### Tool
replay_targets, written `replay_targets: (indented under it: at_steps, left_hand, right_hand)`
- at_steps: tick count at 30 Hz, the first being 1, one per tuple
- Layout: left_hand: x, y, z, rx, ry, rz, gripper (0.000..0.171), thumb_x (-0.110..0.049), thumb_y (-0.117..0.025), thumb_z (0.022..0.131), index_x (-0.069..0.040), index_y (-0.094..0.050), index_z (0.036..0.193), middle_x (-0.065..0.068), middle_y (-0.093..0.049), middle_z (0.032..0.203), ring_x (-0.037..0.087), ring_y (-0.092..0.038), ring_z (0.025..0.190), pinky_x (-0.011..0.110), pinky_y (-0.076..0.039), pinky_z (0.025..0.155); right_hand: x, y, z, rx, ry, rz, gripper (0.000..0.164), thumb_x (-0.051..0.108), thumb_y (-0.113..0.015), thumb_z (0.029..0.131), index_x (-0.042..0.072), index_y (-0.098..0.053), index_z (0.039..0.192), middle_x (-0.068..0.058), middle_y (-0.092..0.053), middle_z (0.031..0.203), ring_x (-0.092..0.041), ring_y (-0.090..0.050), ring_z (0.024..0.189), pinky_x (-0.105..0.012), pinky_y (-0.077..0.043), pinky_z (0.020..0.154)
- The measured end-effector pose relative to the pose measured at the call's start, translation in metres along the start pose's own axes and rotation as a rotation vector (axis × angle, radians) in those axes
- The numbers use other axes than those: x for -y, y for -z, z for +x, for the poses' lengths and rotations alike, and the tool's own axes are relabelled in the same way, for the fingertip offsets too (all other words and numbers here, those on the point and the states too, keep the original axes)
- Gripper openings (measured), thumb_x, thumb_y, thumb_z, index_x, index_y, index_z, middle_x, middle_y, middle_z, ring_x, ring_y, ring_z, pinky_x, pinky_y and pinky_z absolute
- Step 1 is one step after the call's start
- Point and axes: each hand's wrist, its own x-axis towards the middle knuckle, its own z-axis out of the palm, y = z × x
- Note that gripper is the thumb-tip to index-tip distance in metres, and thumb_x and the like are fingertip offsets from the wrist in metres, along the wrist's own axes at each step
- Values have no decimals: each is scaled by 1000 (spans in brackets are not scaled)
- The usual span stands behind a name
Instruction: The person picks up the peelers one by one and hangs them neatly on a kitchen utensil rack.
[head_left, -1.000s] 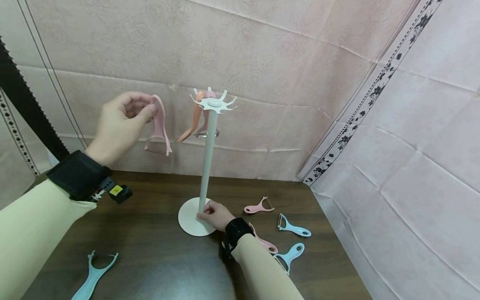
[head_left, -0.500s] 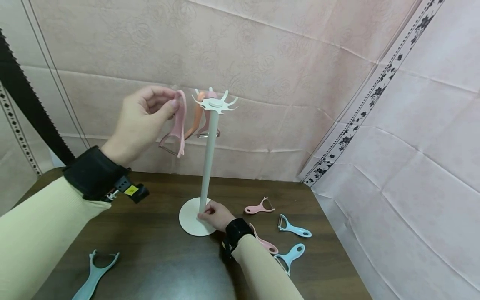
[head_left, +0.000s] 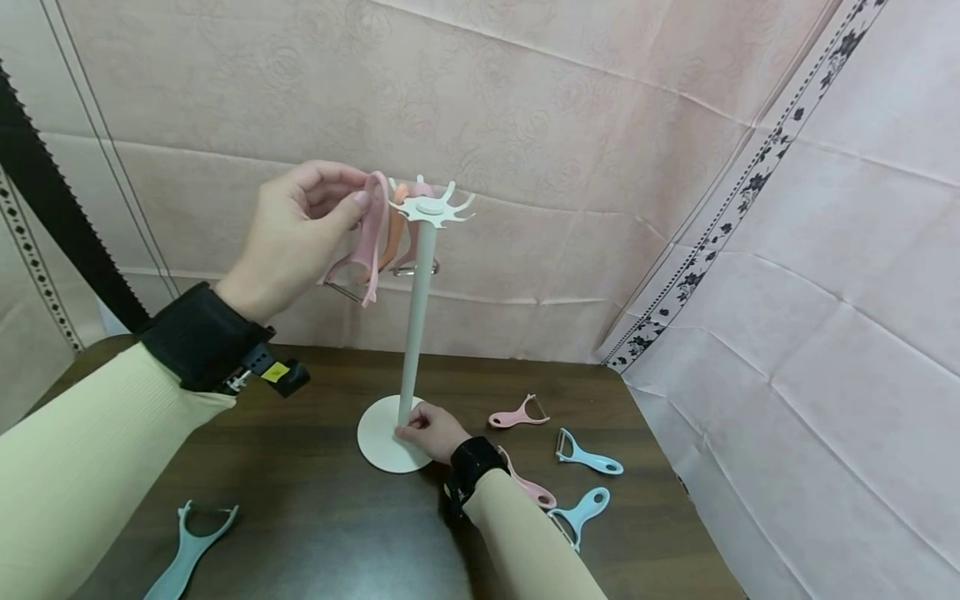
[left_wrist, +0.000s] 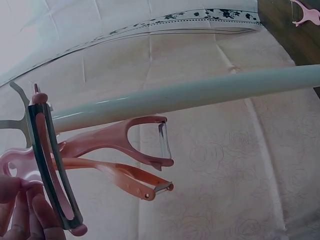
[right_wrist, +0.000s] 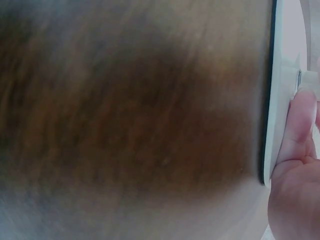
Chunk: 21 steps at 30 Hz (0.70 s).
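Note:
My left hand (head_left: 300,225) pinches a pink peeler (head_left: 371,229) by the end of its handle, blade hanging down, right beside the hooked top of a white stand (head_left: 417,325). The peeler's handle end overlaps a hook tip in the head view. An orange peeler (left_wrist: 132,181) and another pink peeler (left_wrist: 107,139) hang from the stand's far left hooks. Low down, my right hand (head_left: 433,432) grips the foot of the pole, just over the round base (head_left: 378,437). In the right wrist view, the fingers (right_wrist: 301,117) lie against the base.
Right of the stand lie a pink peeler (head_left: 519,415), a blue peeler (head_left: 592,459), another blue peeler (head_left: 581,513) and a pink one (head_left: 534,490) partly behind my right wrist. A blue-green peeler (head_left: 187,550) lies front left. Patterned cloth (head_left: 525,292) hangs behind the brown table (head_left: 315,500).
My left hand has carried the pink peeler rightward and slightly up to the stand's hooks. The right hand has stayed at the pole's foot.

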Motion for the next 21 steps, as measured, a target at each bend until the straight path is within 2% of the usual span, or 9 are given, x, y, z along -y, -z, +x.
replay_targets:
  at_steps: [8,15,21]
  left_hand:
    - [0,-2,-2,21,32,23,25,-20,-64,94,-8,-66,117,7,-66,105,22,-62,84,24,-49,67]
    - [2,-2,-5,48,30,45,27,-22,-63,95,-9,-64,118,6,-66,105,21,-62,86,25,-46,68]
    - [5,-1,-7,66,55,77,28,-22,-62,95,-10,-63,120,7,-65,106,22,-62,85,22,-49,65]
  right_hand:
    - [-1,0,1,4,-1,7,19,29,-72,88,15,-61,84,3,-58,80,-14,-52,76,-30,-42,68]
    - [-1,0,1,3,-5,10,19,29,-72,88,15,-60,84,3,-58,80,-14,-52,76,-30,-42,67]
    - [-1,0,0,-2,9,13,19,28,-72,88,14,-60,84,3,-58,79,-13,-52,75,-29,-42,67]
